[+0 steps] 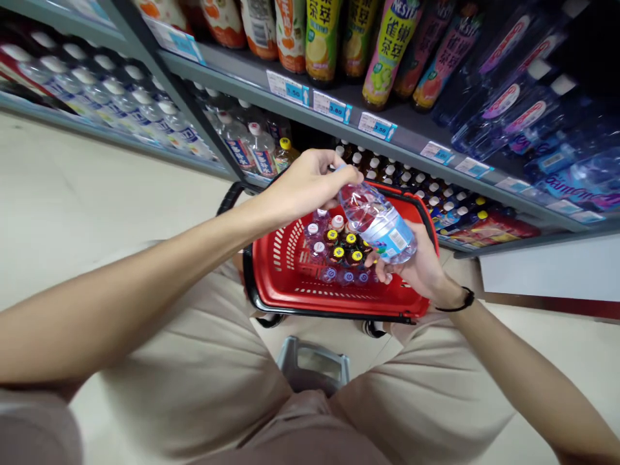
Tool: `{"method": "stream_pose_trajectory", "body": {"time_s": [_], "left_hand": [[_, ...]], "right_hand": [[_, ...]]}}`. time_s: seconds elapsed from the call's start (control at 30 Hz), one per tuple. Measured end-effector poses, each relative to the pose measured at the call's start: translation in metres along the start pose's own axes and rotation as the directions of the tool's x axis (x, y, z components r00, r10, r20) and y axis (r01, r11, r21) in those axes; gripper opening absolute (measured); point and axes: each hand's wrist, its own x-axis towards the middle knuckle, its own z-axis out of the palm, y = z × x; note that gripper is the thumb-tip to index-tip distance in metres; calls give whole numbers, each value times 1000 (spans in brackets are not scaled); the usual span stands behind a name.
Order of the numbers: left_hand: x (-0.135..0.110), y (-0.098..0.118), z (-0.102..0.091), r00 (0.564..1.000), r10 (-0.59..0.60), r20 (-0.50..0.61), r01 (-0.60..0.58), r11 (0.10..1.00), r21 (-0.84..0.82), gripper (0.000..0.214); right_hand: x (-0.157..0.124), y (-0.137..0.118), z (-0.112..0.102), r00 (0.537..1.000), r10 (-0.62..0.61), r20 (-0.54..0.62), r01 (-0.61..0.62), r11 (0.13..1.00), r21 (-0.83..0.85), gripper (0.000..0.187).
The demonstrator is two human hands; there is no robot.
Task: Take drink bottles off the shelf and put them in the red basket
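Note:
Above a red shopping basket (268, 278), both my hands hold one clear plastic water bottle (375, 216) with a pale blue label. The bottle is tilted, its neck up and to the left. My left hand (322, 174) closes its fingers round the cap end and hides the cap. At the base, my right hand (419, 261) grips the bottle from the right, with a dark band on its wrist. Several bottles stand upright in the basket below: dark ones with yellow caps (338, 254), clear ones with pale caps (318, 248) and others with purple-marked caps (347, 278).
Drink shelves (407, 139) with price tags run across in front, holding Nestle tea bottles (387, 51) and large water bottles (513, 103). More bottles (111, 90) line the lower left shelf. A grey stool (314, 368) is between my legs, and the black basket handle (329, 314) lies along the near rim.

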Motion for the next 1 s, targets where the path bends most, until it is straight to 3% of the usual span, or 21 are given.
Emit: {"method": "stream_pose_trajectory", "body": {"time_s": [0.07, 0.13, 0.23, 0.3, 0.4, 0.5, 0.6, 0.67, 0.77, 1.0], "left_hand": [[-7, 4, -4, 997, 65, 35, -68, 993, 100, 17], [-17, 8, -5, 983, 143, 116, -166, 960, 224, 21], [-30, 8, 3, 923, 162, 348, -335, 783, 524, 25], [-35, 0, 13, 862, 59, 504, -437, 590, 679, 31], [-36, -24, 31, 764, -169, 622, -526, 395, 753, 45], [-31, -58, 50, 656, -387, 647, -557, 331, 762, 42], [-25, -95, 69, 568, -494, 659, -584, 323, 745, 38], [-21, -121, 80, 544, -514, 663, -596, 319, 736, 35], [-18, -158, 94, 542, -510, 668, -607, 313, 731, 36], [-13, -213, 111, 540, -469, 698, -616, 344, 708, 41]], "right_hand": [[7, 2, -8, 998, 57, -19, -59, 985, -162, 66], [14, 6, -18, 997, 3, -80, -36, 908, -418, 57], [21, 11, -30, 956, -273, -105, 76, 580, -811, 24], [22, 12, -33, 936, -348, -50, 96, 389, -916, 17], [20, 11, -32, 957, -288, 21, 105, 279, -955, 16], [17, 9, -30, 983, -173, 60, 85, 142, -986, 18], [14, 10, -30, 999, -7, 49, 49, 7, -999, 24], [11, 12, -31, 995, 100, 14, 20, -52, -998, 31], [6, 12, -32, 980, 197, -23, -9, -72, -997, 40], [-9, 8, -41, 978, 204, -52, -44, -41, -998, 45]]}}
